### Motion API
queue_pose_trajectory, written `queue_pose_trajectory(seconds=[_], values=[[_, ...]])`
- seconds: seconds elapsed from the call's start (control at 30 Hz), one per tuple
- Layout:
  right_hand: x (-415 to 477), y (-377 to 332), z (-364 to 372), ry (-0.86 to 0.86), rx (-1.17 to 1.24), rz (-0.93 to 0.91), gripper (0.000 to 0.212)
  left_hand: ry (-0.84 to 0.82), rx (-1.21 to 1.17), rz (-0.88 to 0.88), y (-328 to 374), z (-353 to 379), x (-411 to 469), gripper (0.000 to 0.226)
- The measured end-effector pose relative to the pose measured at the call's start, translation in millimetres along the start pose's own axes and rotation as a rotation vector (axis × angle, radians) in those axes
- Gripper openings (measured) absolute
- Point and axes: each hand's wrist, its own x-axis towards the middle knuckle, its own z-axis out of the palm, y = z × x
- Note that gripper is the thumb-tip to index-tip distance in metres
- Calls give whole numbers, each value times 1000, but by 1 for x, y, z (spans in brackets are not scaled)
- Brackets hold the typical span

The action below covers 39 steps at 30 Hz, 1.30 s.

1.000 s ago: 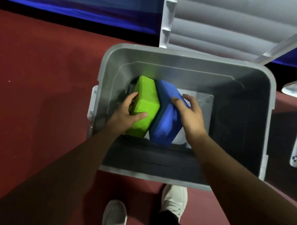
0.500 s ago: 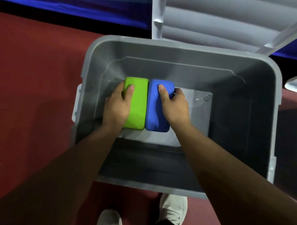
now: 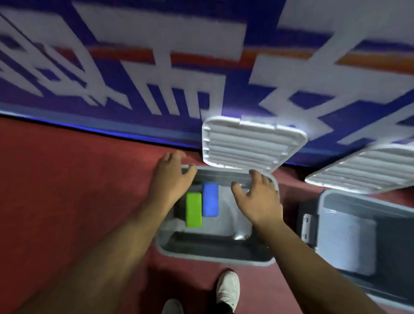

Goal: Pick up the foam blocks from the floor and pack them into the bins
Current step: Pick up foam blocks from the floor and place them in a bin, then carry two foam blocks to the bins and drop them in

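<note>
Grey bin (image 3: pixel 215 258) on red floor (image 3: pixel 57 186), lid (image 3: pixel 251 144) raised at its 12 o'clock edge. Inside: green block (image 3: pixel 194 213) and blue block (image 3: pixel 210 199) side by side and touching, green at blue's 9 o'clock. Left hand (image 3: pixel 169 181) over bin's 10 o'clock corner, right hand (image 3: pixel 258 201) over 2 o'clock side. Both have fingers spread and hold nothing; contact with rim unclear. Second bin (image 3: pixel 377 208) at 3 o'clock with lid up. White shoes (image 3: pixel 228 290) at 6 o'clock.

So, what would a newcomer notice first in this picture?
The green block and the blue block lie side by side at the bottom of the grey bin. The left hand and the right hand hover over it, open and empty. Behind stands a blue wall with large white characters.
</note>
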Motion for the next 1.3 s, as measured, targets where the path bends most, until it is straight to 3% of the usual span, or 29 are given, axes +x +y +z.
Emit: queue_pose_trajectory(seconds=[0.13, 0.27, 0.43, 0.63, 0.87, 1.1, 1.3], values=[[-84, -69, -130, 72, -33, -48, 62, 26, 12, 146, 108, -129, -53, 57], [-160, -119, -217, 171, -18, -88, 63, 14, -16, 180, 175, -231, -96, 42], [-235, -159, -257, 318, 11, -99, 56, 36, -25, 352, 201, -310, -135, 38], [-322, -188, -245, 557, 28, 26, 59, 13, -34, 596, 176, -361, -165, 40], [-468, -197, -204, 801, 117, 381, 67, -200, -18, 892, 164, -384, -232, 41], [-639, -167, -176, 1053, 159, 710, 64, -437, -67, 1224, 194, -372, -376, 37], [-797, -134, -107, 1196, 186, 1026, 65, -671, -68, 1457, 177, -339, -544, 41]])
